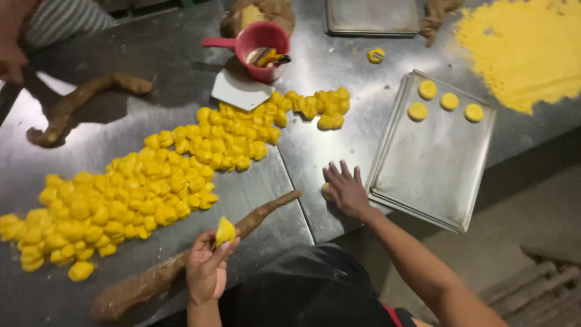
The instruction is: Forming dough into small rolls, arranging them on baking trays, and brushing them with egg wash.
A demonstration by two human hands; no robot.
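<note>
My left hand (207,265) pinches a small yellow dough piece (225,231) above a long brown filling roll (181,260) lying across the steel table's near edge. My right hand (346,188) lies flat, fingers spread, pressing a yellow dough ball (327,191) against the table beside a metal baking tray (433,163). On the tray's far end sit three flattened yellow discs (448,101). A large heap of several yellow dough pieces (151,181) spreads across the table's left and middle.
A red cup (262,42) with utensils and a white scraper (239,91) stand at the back. Another brown roll (72,109) lies far left near another person's hand (11,60). Yellow powder (520,42) covers the far right. A second tray (372,15) and a lone yellow disc (376,56) sit behind.
</note>
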